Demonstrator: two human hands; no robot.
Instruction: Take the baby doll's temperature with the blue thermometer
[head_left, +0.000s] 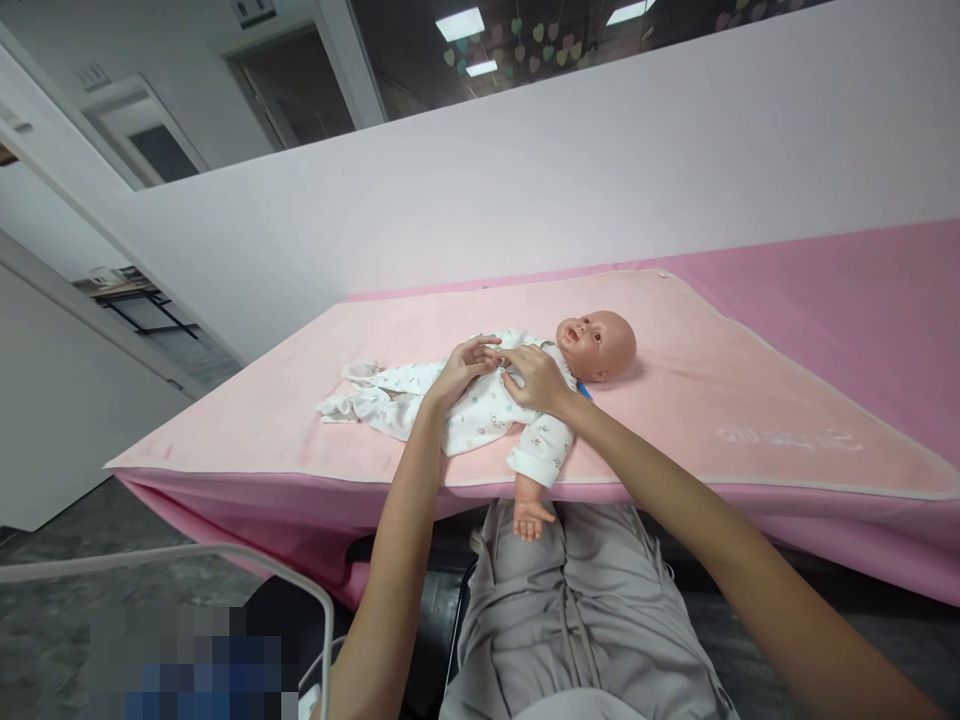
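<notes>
A baby doll (596,343) in a white printed romper (480,410) lies on its back on a light pink blanket (750,400), head to the right. One doll arm hangs over the near table edge. My left hand (463,368) and my right hand (534,378) meet on the doll's chest. Both hands have their fingertips pinched on the romper's front near the collar.
The blanket covers a table with a darker pink sheet (885,290), against a white partition wall (600,170). My lap in grey clothing (577,600) is below the table edge. A white curved tube frame (285,580) stands at lower left over dark floor.
</notes>
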